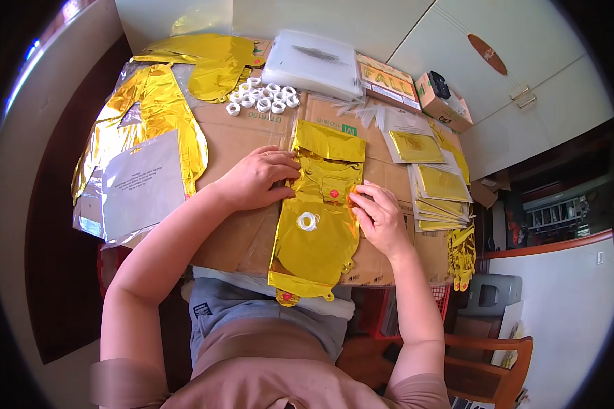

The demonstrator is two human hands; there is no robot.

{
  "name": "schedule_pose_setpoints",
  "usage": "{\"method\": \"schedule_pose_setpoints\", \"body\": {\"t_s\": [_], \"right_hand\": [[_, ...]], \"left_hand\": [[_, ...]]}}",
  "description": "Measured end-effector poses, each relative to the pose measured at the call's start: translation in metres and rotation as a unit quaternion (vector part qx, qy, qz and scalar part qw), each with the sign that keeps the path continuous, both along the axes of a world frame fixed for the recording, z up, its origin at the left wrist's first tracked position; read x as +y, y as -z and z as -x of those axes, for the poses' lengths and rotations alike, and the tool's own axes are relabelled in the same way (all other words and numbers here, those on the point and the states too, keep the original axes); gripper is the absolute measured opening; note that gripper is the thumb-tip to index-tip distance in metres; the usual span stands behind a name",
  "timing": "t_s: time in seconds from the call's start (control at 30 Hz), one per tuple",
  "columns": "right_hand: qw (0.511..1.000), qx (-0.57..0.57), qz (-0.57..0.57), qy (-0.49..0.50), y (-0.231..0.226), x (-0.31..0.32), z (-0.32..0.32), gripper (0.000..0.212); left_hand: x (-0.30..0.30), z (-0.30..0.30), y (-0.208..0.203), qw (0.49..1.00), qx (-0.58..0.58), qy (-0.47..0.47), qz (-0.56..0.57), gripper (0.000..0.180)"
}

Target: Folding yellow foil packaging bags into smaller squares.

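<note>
A flat gold foil balloon [317, 252], partly folded, lies lengthwise before me on the cardboard, its near end hanging past the edge. On its middle rests a small coil of white ribbon [308, 221]. My left hand [262, 176] lies along the foil's left edge, thumb apart from the fingers and fingertips touching the gold. At the opposite edge, my right hand [382, 217] pinches a bit of the foil between thumb and fingers. The upper part of the balloon shows crosswise creases and a folded-over flap.
Flattened cardboard [242, 146] covers the table. White ribbon rolls [262, 99] lie beyond my left hand, near gold foil sheets [218, 58]. Clear bags [314, 65] are stacked at the back. Bagged gold packets [440, 184] lie to the right; a grey bag [143, 180] lies left.
</note>
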State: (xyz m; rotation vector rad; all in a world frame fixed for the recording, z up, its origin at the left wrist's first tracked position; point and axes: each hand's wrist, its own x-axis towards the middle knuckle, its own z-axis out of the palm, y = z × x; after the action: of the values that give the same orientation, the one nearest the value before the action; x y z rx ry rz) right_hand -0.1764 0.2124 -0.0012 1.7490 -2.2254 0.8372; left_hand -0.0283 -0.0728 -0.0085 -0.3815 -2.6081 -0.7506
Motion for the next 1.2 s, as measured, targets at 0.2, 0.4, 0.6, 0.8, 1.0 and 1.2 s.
{"method": "schedule_pose_setpoints", "body": {"t_s": [0.2, 0.4, 0.6, 0.8, 1.0, 1.2], "right_hand": [[1.000, 0.007, -0.008, 0.014, -0.002, 0.017, 0.002, 0.024], [0.999, 0.015, -0.009, 0.032, -0.004, 0.033, 0.005, 0.024], [0.999, 0.011, 0.004, 0.039, 0.004, 0.035, 0.005, 0.025], [0.999, -0.009, 0.018, 0.032, 0.008, 0.035, 0.007, 0.024], [0.999, -0.044, -0.004, 0.022, 0.006, 0.040, 0.011, 0.027], [0.991, -0.117, 0.024, 0.054, 0.011, 0.040, 0.020, 0.025]], "left_hand": [[0.020, 0.004, 0.003, 1.000, 0.004, 0.006, 0.012, 0.035], [0.035, 0.010, 0.002, 0.999, 0.008, 0.006, -0.034, 0.032], [0.034, 0.012, 0.008, 0.998, 0.043, 0.018, -0.037, 0.025], [0.035, 0.011, 0.007, 0.999, 0.034, 0.013, -0.024, 0.027], [0.033, 0.008, -0.003, 1.000, -0.025, 0.018, -0.002, 0.040], [0.033, 0.008, 0.002, 0.999, 0.019, 0.024, 0.032, 0.048]]}}
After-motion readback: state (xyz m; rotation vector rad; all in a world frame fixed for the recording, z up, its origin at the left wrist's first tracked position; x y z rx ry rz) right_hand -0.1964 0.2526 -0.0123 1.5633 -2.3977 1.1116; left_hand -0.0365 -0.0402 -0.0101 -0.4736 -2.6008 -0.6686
